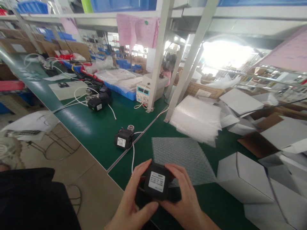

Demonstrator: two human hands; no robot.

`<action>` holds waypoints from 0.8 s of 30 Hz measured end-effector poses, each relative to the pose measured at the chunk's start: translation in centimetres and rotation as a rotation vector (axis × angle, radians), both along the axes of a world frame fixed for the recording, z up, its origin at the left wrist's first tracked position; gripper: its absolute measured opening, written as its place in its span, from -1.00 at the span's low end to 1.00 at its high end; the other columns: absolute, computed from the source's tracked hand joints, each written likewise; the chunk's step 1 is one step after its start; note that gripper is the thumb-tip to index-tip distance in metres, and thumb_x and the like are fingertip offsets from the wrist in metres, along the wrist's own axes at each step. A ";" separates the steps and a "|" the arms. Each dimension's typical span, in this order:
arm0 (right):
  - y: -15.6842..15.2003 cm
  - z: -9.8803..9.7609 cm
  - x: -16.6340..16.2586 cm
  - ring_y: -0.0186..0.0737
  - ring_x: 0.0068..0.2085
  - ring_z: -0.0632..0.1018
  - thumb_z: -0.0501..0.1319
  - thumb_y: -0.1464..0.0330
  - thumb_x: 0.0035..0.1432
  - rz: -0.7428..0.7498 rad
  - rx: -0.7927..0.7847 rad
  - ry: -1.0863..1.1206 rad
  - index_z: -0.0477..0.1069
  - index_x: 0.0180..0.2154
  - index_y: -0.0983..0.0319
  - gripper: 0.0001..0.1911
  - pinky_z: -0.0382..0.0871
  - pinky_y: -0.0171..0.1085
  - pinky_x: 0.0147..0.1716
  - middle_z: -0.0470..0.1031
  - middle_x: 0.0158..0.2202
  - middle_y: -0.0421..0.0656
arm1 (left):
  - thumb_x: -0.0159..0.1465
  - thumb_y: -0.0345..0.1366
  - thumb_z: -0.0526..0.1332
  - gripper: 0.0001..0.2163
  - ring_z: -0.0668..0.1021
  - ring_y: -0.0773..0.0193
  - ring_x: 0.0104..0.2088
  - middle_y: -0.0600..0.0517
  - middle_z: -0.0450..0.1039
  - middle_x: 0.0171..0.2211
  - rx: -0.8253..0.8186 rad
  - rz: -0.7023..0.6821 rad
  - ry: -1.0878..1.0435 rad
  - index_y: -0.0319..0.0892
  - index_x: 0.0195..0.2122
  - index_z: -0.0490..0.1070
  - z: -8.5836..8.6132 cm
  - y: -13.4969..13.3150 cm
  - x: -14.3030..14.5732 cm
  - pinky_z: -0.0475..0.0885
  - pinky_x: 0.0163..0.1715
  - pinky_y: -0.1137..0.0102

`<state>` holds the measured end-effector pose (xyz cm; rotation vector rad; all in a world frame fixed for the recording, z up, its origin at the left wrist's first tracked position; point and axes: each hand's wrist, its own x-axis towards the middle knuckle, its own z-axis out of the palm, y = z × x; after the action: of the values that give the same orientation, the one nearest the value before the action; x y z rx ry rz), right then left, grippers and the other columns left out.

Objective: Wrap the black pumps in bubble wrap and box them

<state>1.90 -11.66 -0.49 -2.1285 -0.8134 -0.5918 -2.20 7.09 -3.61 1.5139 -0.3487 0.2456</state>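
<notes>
Both my hands hold a black valve actuator (157, 183) by its sides, its white printed label facing up towards me. My left hand (136, 195) grips it from the left, thumb along the near edge. From the right, my right hand (182, 195) closes on it. Its underside is hidden. Just beyond the hands lies a flat sheet of bubble wrap (182, 156) on the green table. A second actuator (124, 138), with a metal fitting and a white cable, stands further off to the left.
More actuators (96, 103) with white cables sit further left. A stack of bubble wrap sheets (195, 118) lies by the shelf post (184, 64). White boxes (242, 179) crowd the right. A power supply (144, 94) stands at the back, beside a blue tray (129, 95).
</notes>
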 end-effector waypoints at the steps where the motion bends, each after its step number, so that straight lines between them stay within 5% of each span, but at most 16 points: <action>1: 0.1 -0.2 -0.2 -0.09 0.07 0.50 0.27 0.00 0.33 -0.008 0.003 0.000 0.19 0.23 0.07 -0.42 0.54 -0.22 0.03 0.40 0.07 -0.04 | 0.25 -0.22 0.40 -0.24 0.24 -0.12 0.36 -0.08 0.10 0.39 0.024 0.047 0.033 0.09 0.42 0.09 0.0 -0.3 -0.2 0.17 0.38 0.01; 6: 0.6 0.2 -0.8 -0.05 0.10 0.50 0.20 0.26 0.42 0.135 0.022 0.048 0.04 0.36 0.05 -0.41 0.55 -0.14 0.07 0.36 0.13 0.04 | 0.18 -0.27 0.40 -0.28 0.36 -0.10 0.27 -0.14 0.27 0.28 0.135 0.329 0.200 -0.06 0.34 0.16 0.6 -1.1 0.0 0.24 0.32 -0.04; 9: 0.6 0.7 -0.9 -0.06 0.09 0.52 0.27 0.34 0.36 0.199 0.026 0.080 0.04 0.38 0.02 -0.33 0.57 -0.17 0.05 0.37 0.13 0.03 | 0.15 -0.23 0.40 -0.35 0.49 -0.03 0.12 -0.12 0.39 0.14 0.004 0.267 0.297 -0.10 0.25 0.21 1.1 -0.4 0.2 0.44 0.14 0.14; 14: 0.1 0.3 -0.6 0.00 0.17 0.48 0.38 0.22 0.28 0.193 0.050 0.123 0.09 0.35 -0.01 -0.26 0.52 -0.11 0.13 0.38 0.18 0.00 | 0.03 -0.17 0.42 -0.34 0.51 0.02 0.05 -0.05 0.45 0.07 -0.359 0.189 0.399 -0.09 0.17 0.27 2.0 0.5 -0.2 0.47 -0.02 0.35; 19: 0.4 0.0 -0.8 0.07 0.22 0.46 0.46 0.17 0.16 0.258 0.205 0.524 0.17 0.31 0.01 -0.22 0.38 0.06 0.22 0.39 0.25 -0.03 | 0.02 -0.16 0.37 -0.32 0.58 0.04 -0.22 -0.09 0.51 -0.08 -0.741 -0.007 0.527 -0.09 0.21 0.28 2.5 -0.2 -1.0 0.45 -0.44 0.41; 24: 1.1 0.7 -1.2 0.02 0.05 0.57 0.46 0.26 0.07 0.298 0.376 0.738 0.29 0.20 0.12 -0.31 0.50 -0.11 0.00 0.46 0.16 0.02 | 0.09 -0.10 0.37 -0.42 0.59 0.07 -0.26 -0.12 0.55 -0.17 -0.822 -0.032 0.576 -0.20 0.13 0.43 2.7 -0.9 -1.4 0.48 -0.45 0.39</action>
<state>0.66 -10.52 0.20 -1.6439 -0.5227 0.1938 -3.64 6.20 -0.94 0.7096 0.1856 -0.0825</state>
